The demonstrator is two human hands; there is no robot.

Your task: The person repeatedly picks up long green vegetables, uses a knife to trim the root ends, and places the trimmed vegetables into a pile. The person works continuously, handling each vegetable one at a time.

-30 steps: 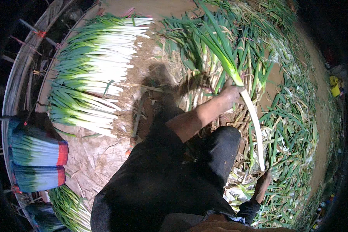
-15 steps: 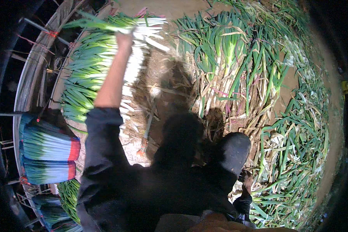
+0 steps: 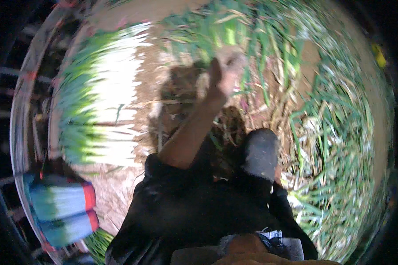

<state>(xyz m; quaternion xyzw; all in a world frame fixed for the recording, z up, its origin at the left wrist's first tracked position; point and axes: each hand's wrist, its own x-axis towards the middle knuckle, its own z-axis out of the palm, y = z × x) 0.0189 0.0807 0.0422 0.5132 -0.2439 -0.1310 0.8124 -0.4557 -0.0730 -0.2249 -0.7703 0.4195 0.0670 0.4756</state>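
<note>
My left hand (image 3: 227, 73) is stretched out in front of me, blurred, with thumb and fingers apart and nothing visible in it. Just beyond its fingertips lie untrimmed green onions (image 3: 225, 33) with dry, brownish leaves. To the left, cleaned green onions (image 3: 115, 79) lie in a long row, white ends toward me and green tops toward the left edge. My right hand (image 3: 278, 174) shows only as a sliver beside my dark knee (image 3: 261, 154); its fingers are hidden.
Wrapped bundles (image 3: 68, 201) with red ends stand at the lower left, beside a curved rail (image 3: 17, 128). Loose leaves (image 3: 340, 145) are heaped along the right side. Bare soil and scraps (image 3: 146, 97) lie between the row and the untrimmed onions.
My left hand has let go of green onions at the top of the cleaned row and swung right to the untrimmed ones. The view has shifted too.
</note>
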